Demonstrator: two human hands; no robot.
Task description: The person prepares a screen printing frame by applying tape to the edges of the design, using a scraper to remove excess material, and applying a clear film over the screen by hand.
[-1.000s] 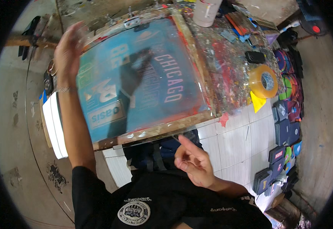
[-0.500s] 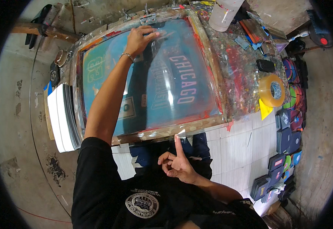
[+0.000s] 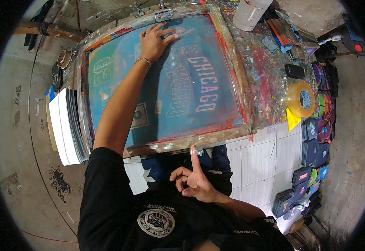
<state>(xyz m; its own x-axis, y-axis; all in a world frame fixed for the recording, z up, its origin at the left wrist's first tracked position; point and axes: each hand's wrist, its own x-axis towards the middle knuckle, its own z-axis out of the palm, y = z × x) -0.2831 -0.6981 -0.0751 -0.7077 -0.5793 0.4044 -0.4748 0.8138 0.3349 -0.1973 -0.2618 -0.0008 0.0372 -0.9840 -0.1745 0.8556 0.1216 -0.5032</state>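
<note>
A wooden-framed printing screen (image 3: 241, 71) with blue mesh and letter stencils lies flat on a paint-stained table. My left hand (image 3: 154, 41) rests palm down on the mesh near the far edge, fingers spread, just below a metal hinge clamp (image 3: 164, 15). My right hand (image 3: 195, 180) hovers near my chest below the frame's near edge. Its index finger points up at the frame and the other fingers are curled; it holds nothing. Dark blue fabric (image 3: 161, 167) shows under the near edge.
A stack of white boards (image 3: 63, 125) stands left of the frame. To the right are a white bottle (image 3: 249, 14), a roll of yellow-brown tape (image 3: 300, 99), scrapers and several coloured patches (image 3: 316, 138) along a tiled surface (image 3: 257, 159).
The screen has come down from a raised tilt to lie flat. My left hand moved from the frame's left side to the far middle of the mesh. My right hand drew slightly nearer the frame.
</note>
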